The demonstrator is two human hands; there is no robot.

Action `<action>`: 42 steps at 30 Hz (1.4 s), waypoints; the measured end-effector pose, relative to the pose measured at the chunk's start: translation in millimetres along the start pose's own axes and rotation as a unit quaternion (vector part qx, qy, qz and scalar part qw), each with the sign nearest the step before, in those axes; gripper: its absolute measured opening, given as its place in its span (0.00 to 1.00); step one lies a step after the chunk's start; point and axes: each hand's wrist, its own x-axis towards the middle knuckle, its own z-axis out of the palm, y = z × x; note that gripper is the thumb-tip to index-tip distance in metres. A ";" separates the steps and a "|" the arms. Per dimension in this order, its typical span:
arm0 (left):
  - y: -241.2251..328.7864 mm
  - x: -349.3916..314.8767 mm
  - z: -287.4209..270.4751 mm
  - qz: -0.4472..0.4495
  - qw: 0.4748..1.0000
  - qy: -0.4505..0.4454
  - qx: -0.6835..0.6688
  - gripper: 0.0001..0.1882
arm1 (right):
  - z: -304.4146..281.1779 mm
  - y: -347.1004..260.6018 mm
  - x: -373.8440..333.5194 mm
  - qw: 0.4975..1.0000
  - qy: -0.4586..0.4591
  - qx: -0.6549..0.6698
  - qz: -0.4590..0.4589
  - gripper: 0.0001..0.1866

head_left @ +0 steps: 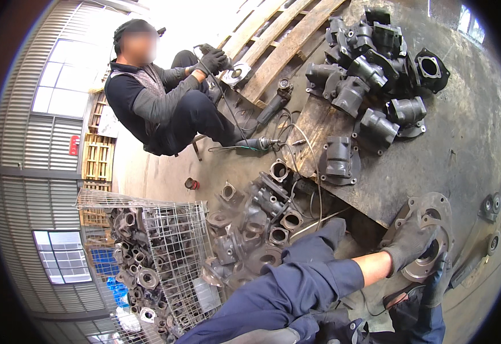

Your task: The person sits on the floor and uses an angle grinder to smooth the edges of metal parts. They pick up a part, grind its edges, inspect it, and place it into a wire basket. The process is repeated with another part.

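currently | left hand [411,246] holds grey metal part [446,223] | right hand [437,282] at its edge, grip unclear | black parts [351,95] piled beyond

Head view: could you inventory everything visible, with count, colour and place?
Worktable: 1, grey, right half
Tabletop castings: over ten, black, upper right
Flanged casting: 1, grey, lower right, at both hands
Floor castings: many, grey, centre
Wire cage: 1, grey, lower left
Caged castings: many, brownish grey, inside cage
Power tools: at least 2, dark, upper centre
Pallet: 1, wood-brown, top
Red box: 1, red, far left
Co-worker: 1, dark clothes, upper left
Left hand: 1, dark-grey glove, on flanged casting
Right hand: 1, dark-grey glove, at its near rim
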 end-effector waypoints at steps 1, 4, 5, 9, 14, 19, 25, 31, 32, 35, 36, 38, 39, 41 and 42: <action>-0.9 2.3 0.3 0.009 1.000 0.001 0.008 0.36 | 0.3 -1.9 0.9 1.000 0.004 -0.005 0.002 0.19; -4.9 4.8 2.8 -0.001 0.999 -0.002 0.033 0.35 | 0.2 -6.5 0.1 1.000 0.000 -0.026 0.013 0.19; -5.8 5.0 3.2 0.009 0.999 0.005 0.041 0.35 | 0.0 -8.4 -0.5 0.999 -0.011 -0.034 0.016 0.19; -7.7 4.7 5.2 0.022 0.999 0.024 0.024 0.36 | 7.0 -8.6 -3.1 1.000 -0.001 0.029 0.009 0.19; -9.5 7.5 7.5 0.004 1.000 0.009 0.007 0.39 | 10.1 -12.3 -4.1 1.000 0.006 -0.031 0.001 0.18; -12.9 11.3 8.2 -0.007 1.000 -0.002 0.021 0.40 | 7.5 -13.7 -3.8 0.999 -0.010 0.010 0.029 0.18; -12.2 10.3 6.7 -0.010 1.000 -0.011 0.026 0.40 | 7.9 -14.3 -2.6 1.000 -0.021 -0.019 0.001 0.18; -9.8 7.9 4.1 -0.014 0.999 -0.021 0.032 0.41 | 11.7 -19.7 -4.6 0.998 -0.012 -0.052 -0.022 0.19; -10.5 8.0 4.0 -0.010 0.999 -0.021 0.033 0.41 | 11.6 -19.8 -4.5 0.999 -0.018 -0.049 -0.013 0.19; -13.9 9.0 4.9 0.001 0.999 -0.019 0.035 0.40 | 10.4 -16.6 -3.6 0.999 -0.010 -0.032 -0.003 0.19; -15.3 9.5 5.4 0.002 0.999 -0.017 0.033 0.40 | 9.4 -14.8 -3.4 1.000 -0.004 -0.024 -0.003 0.19; -17.5 10.9 6.5 0.010 1.000 -0.018 0.020 0.40 | 6.7 -11.9 -2.5 0.999 -0.018 -0.026 -0.006 0.19; -18.2 11.5 7.0 0.009 1.000 -0.019 0.018 0.41 | 6.0 -10.1 -2.4 0.999 -0.016 -0.028 -0.009 0.19; -18.8 12.4 7.8 0.010 1.000 -0.018 0.022 0.41 | 5.0 -8.1 -2.4 0.999 -0.004 -0.034 -0.016 0.18; -18.9 12.7 8.0 -0.002 1.000 -0.017 0.023 0.41 | 4.5 -8.1 -2.5 0.999 -0.001 -0.036 -0.018 0.18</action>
